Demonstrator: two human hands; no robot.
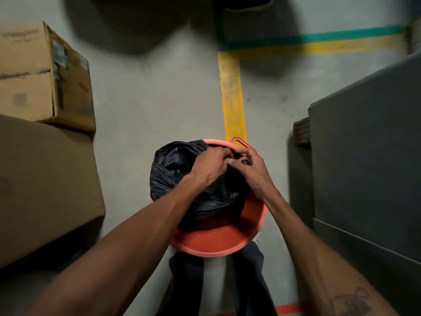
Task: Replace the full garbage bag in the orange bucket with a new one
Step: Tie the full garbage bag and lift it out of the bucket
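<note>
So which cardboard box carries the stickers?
The smaller far cardboard box, with stickers on its side face; the larger near box looks plain.

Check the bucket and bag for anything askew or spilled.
The black bag bulges lopsidedly over the orange bucket on the left, leaving the near inner wall bare. Left hand and right hand pinch its top. No spill shows.

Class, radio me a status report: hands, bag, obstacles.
Left hand and right hand pinch bag top. Bag sits in bucket. Box left, cabinet right, both apart.
</note>
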